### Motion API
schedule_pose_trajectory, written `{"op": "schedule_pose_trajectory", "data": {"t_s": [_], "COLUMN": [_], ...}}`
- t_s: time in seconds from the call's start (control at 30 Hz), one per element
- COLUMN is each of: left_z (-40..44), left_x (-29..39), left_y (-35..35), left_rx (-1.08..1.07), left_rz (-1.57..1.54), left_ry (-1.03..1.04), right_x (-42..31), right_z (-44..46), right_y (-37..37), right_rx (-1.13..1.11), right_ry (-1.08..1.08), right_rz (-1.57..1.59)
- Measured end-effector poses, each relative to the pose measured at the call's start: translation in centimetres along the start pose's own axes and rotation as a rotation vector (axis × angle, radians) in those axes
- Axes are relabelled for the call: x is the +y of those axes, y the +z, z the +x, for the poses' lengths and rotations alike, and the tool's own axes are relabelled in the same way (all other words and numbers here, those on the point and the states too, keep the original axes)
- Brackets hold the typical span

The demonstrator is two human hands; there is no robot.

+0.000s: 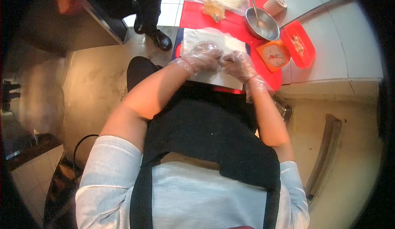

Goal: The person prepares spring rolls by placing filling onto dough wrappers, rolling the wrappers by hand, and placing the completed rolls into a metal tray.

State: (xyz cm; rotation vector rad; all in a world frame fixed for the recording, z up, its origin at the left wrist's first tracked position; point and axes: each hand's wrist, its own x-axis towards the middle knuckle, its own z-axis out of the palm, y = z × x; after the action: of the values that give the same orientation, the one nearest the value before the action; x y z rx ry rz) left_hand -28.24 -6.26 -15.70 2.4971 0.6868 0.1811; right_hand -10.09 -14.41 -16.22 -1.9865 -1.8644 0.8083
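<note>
Both of my hands wear clear plastic gloves and meet over a pale sheet (197, 38) that lies on a dark blue board (178, 43). My left hand (203, 57) has its fingers curled inward. My right hand (238, 64) is close beside it, fingertips pinched together. Whatever sits between the fingers is hidden by the gloves and too small to make out. Below the hands, a flat white surface (218, 79) shows at the near side of the board.
The red tabletop (197, 17) carries a clear tray (246, 0) of pale flat sheets, a crumpled light-brown bag (214, 10), a metal bowl (269, 27) with a spoon, a white tub (275, 5), an orange dial scale (273, 55) and a red container (306, 43) of shredded food. Another person's shoe (161, 40) is left.
</note>
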Motion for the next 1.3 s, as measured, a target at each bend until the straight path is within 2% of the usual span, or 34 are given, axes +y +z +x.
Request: {"op": "schedule_pose_trajectory", "data": {"t_s": [0.1, 0.2, 0.3, 0.4, 0.43, 0.53, 0.63, 0.73, 0.77, 0.83, 0.9, 1.0, 1.07, 1.1, 1.13, 1.2, 1.23, 1.3], "left_z": [0.3, 0.2, 0.3, 1.2, 1.7, 2.3, 2.0, 0.0, -1.1, -2.8, -2.8, -1.8, -0.9, -0.4, -0.2, -0.6, -0.6, -1.0], "left_x": [-2.6, -1.8, -2.2, 0.5, 1.0, 1.1, 0.0, -1.7, -2.4, -2.8, -4.1, -1.0, -0.9, -0.9, -0.4, 0.8, 0.8, 0.6], "left_y": [3.1, 2.1, 3.2, 3.6, 3.8, 3.6, 3.6, 1.8, 1.5, 1.3, 1.8, -1.5, -0.1, 0.7, 1.0, 1.9, 2.2, 2.2], "left_rx": [0.165, 0.041, -0.043, 0.136, 0.069, -0.016, -0.009, -0.018, 0.005, 0.077, 0.168, -0.138, -0.071, -0.036, 0.018, 0.129, 0.125, 0.149], "left_rz": [-0.001, 0.004, -0.779, -0.115, -0.091, -0.025, -0.130, 0.003, -0.057, -0.084, -0.011, 0.017, 0.021, 0.023, -0.085, -0.306, -0.534, -0.348], "left_ry": [0.125, 0.046, -0.104, 0.176, 0.105, 0.050, 0.069, 0.071, 0.004, 0.014, 0.105, -0.092, 0.000, 0.046, 0.053, 0.062, 0.002, 0.022], "right_x": [0.2, 0.1, 2.8, 1.8, 1.5, 1.9, 4.5, 5.1, 5.5, 6.3, 5.8, 4.2, 0.9, 1.3, 0.6, -0.2, -0.2, 0.2], "right_z": [-0.4, -0.8, 0.3, -1.9, -2.1, -2.5, -2.3, -3.4, -3.7, -4.2, -4.5, -3.9, -3.2, -2.2, -2.1, -1.6, -1.6, -1.5], "right_y": [0.4, -0.2, 0.1, -0.7, -1.3, -0.6, 0.5, 0.7, 1.3, 2.2, 1.9, 0.0, -1.3, -0.3, 0.4, 0.5, 0.5, 0.7], "right_rx": [0.039, 0.092, 0.048, 0.056, 0.063, 0.137, 0.192, 0.265, 0.301, 0.384, 0.370, 0.219, 0.099, 0.099, -0.018, 0.183, 0.172, 0.155], "right_ry": [-0.048, -0.178, -0.302, -0.147, -0.157, -0.158, -0.273, -0.305, -0.301, -0.297, -0.291, -0.245, -0.210, -0.200, -0.150, -0.232, -0.253, -0.300], "right_rz": [-0.033, -0.134, -0.276, 0.166, -0.148, -0.152, -0.194, -0.214, -0.202, -0.187, -0.217, -0.261, -0.316, -0.216, 0.496, 0.138, 0.154, 0.181]}}
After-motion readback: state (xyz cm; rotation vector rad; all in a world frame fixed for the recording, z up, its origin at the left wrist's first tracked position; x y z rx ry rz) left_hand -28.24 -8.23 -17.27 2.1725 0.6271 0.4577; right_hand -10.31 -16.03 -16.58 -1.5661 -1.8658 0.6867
